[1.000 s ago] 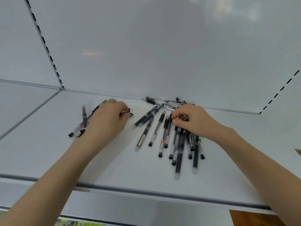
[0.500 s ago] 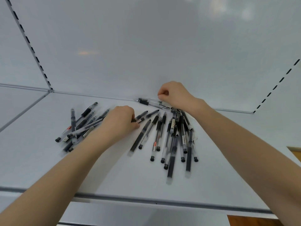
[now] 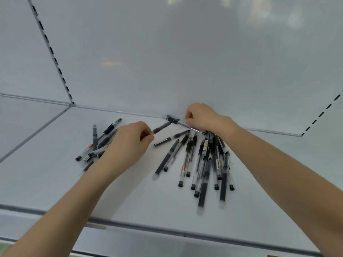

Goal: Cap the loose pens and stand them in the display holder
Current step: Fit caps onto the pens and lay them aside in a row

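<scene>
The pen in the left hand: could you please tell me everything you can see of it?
The pen shows a dark, rubbery-looking grip section on a slim barrel. The left hand pinches it, and its rear is hidden by that hand. It slants up-right toward the back of the shelf, its front end close to a black cap; contact there cannot be told.

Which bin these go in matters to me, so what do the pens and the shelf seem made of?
The pens look like clear, glossy plastic: dark ink tubes show through the barrels. Their black grips look matte, perhaps rubber. The shelf looks like white painted metal with a satin finish, judging by its soft sheen and thin folded edge, though that is uncertain.
</scene>
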A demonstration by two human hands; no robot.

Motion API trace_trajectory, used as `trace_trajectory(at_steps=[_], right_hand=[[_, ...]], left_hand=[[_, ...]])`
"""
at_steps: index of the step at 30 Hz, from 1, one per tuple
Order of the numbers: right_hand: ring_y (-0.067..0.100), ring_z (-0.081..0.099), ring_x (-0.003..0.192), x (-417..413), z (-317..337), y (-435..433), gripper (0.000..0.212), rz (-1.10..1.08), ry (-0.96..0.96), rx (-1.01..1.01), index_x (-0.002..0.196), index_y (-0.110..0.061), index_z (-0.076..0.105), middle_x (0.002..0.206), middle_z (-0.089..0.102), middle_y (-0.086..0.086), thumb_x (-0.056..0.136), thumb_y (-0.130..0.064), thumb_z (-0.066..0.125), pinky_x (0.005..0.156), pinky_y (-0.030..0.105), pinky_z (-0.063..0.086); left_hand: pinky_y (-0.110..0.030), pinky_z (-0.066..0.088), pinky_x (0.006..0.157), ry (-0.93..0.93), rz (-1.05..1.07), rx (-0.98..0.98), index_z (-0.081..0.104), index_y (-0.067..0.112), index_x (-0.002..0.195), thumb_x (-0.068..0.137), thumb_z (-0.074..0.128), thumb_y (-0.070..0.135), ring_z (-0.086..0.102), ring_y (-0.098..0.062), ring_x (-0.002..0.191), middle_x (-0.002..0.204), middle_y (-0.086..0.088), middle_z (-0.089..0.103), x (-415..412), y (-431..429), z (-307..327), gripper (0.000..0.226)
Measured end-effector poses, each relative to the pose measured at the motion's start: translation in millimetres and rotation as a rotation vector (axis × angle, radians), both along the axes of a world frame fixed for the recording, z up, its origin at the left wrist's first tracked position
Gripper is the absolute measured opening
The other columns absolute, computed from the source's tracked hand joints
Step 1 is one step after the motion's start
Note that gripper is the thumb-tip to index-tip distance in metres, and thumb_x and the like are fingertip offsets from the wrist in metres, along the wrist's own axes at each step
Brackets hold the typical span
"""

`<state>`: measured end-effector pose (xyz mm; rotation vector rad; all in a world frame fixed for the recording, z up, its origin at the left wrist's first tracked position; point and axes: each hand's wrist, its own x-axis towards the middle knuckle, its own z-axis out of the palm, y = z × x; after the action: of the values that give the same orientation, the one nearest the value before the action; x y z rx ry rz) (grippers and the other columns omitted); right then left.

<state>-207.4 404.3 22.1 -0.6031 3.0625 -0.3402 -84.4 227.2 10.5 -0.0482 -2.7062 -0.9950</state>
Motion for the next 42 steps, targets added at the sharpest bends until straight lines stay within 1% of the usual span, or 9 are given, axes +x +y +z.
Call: trace_trajectory(at_steps=[2,5,9,13,21,27,32,37,42], right_hand=[[0.028,0.06,0.093,8,9,8,0.019,0.006,0.009,-0.15,0.097,0.006,0.061,0.104,0.066,0.016,0.088,-0.009,0.052,0.082,0.033,0.047],[0.011,0.055,0.078,33,30,21,0.008,0.011,-0.062,-0.569,0.096,-0.01,0.058,0.085,0.059,-0.002,0.088,-0.013,0.058,0.068,0.015,0.045],[0.004,0.06,0.07,71,51,41,0.019,0.057,-0.167,-0.851,0.106,-0.017,0.055,0.084,0.065,0.0,0.088,-0.01,0.058,0.064,0.012,0.049],[0.004,0.064,0.07,97,56,51,0.028,0.11,-0.158,-0.923,0.113,-0.018,0.056,0.079,0.065,0.001,0.089,-0.005,0.055,0.071,0.018,0.054],[0.019,0.072,0.077,120,58,53,0.019,0.028,-0.24,-1.181,0.1,-0.018,0.06,0.076,0.068,0.005,0.089,-0.003,0.053,0.069,0.02,0.056],[0.022,0.071,0.079,130,55,50,0.012,-0.069,-0.249,-1.351,0.097,-0.012,0.056,0.075,0.07,0.004,0.088,-0.004,0.055,0.066,0.02,0.057],[0.02,0.071,0.077,139,50,49,0.01,-0.113,-0.216,-1.464,0.094,-0.013,0.056,0.073,0.072,0.003,0.088,-0.005,0.055,0.063,0.018,0.055],[0.023,0.072,0.077,146,44,51,0.01,-0.163,-0.195,-1.553,0.095,-0.01,0.052,0.088,0.068,0.013,0.09,-0.002,0.05,0.065,0.021,0.057],[0.017,0.069,0.082,150,36,54,0.019,-0.125,-0.117,-1.348,0.094,-0.019,0.055,0.079,0.063,0.004,0.088,-0.001,0.052,0.07,0.022,0.056]], left_hand=[[-0.009,0.037,0.057,0.019,-0.008,0.039,0.057,0.018,0.082,0.088,0.054,0.016,0.057,-0.011,0.071,0.072,0.008,0.058,3,1,1,0.008],[-0.001,0.037,0.058,0.064,-0.018,0.103,0.058,0.02,0.083,0.087,0.056,0.017,0.053,0.0,0.067,0.07,0.012,0.057,10,4,5,0.006],[-0.003,0.038,0.059,0.127,-0.04,0.172,0.058,0.025,0.082,0.086,0.058,0.017,0.054,0.001,0.068,0.07,0.015,0.057,22,13,15,0.009],[-0.012,0.04,0.065,0.148,-0.085,0.236,0.054,0.035,0.075,0.085,0.059,0.016,0.056,-0.001,0.071,0.073,0.016,0.059,30,21,24,0.022],[0.001,0.039,0.062,0.157,-0.18,0.24,0.053,0.041,0.07,0.082,0.062,0.014,0.056,0.006,0.077,0.071,0.015,0.062,41,27,32,0.031],[0.0,0.039,0.064,0.163,-0.234,0.224,0.054,0.042,0.071,0.081,0.063,0.017,0.056,0.005,0.076,0.071,0.015,0.063,40,28,32,0.028],[-0.008,0.041,0.066,0.173,-0.27,0.203,0.055,0.04,0.071,0.081,0.063,0.017,0.058,-0.005,0.077,0.073,0.012,0.064,39,28,29,0.026],[-0.025,0.047,0.072,0.181,-0.307,0.2,0.056,0.036,0.073,0.081,0.063,0.015,0.061,-0.014,0.075,0.075,0.005,0.066,42,28,27,0.023],[-0.028,0.048,0.072,0.152,-0.302,0.234,0.06,0.03,0.076,0.081,0.062,0.016,0.062,-0.016,0.075,0.075,0.004,0.067,44,27,26,0.015]])
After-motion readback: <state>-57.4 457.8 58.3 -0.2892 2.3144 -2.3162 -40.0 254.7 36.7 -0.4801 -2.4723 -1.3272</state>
